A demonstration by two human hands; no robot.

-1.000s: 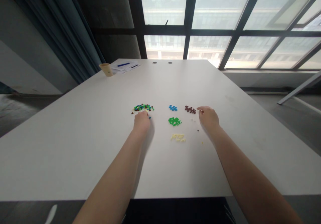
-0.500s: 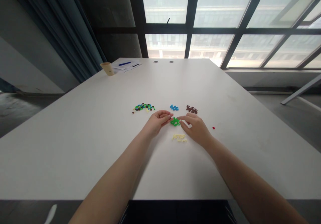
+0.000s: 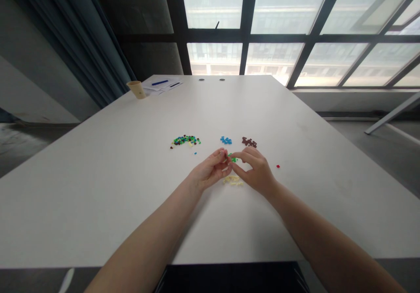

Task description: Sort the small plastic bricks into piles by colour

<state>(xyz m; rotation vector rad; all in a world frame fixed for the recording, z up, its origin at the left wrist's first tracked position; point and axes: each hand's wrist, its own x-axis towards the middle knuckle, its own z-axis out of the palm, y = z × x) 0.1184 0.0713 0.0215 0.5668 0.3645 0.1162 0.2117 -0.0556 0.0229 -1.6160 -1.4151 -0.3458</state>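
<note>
My left hand (image 3: 213, 169) is over the middle of the table, its fingers curled with the tips together. Whatever they hold is too small to make out. My right hand (image 3: 259, 170) is beside it, the thumb and forefinger apart and their tips close to the left fingertips. A pile of small green plastic pieces (image 3: 233, 158) shows partly between the hands; the rest is hidden behind the fingers. Just below the hands lies a group of pale yellow pieces (image 3: 233, 181). Beyond them are a blue group (image 3: 225, 140) and a dark brown group (image 3: 249, 142).
A mixed-colour pile (image 3: 185, 140) lies left of the hands, with a single blue piece (image 3: 195, 153) near it. One red piece (image 3: 278, 166) is to the right. A paper cup (image 3: 137, 90) and papers (image 3: 154, 87) with pens sit at the table's far left.
My left hand has moved slightly toward me and turned, and its fingertips are now closer to my right hand's. A single blue piece now shows on the table near the mixed pile. The view shifted slightly.
</note>
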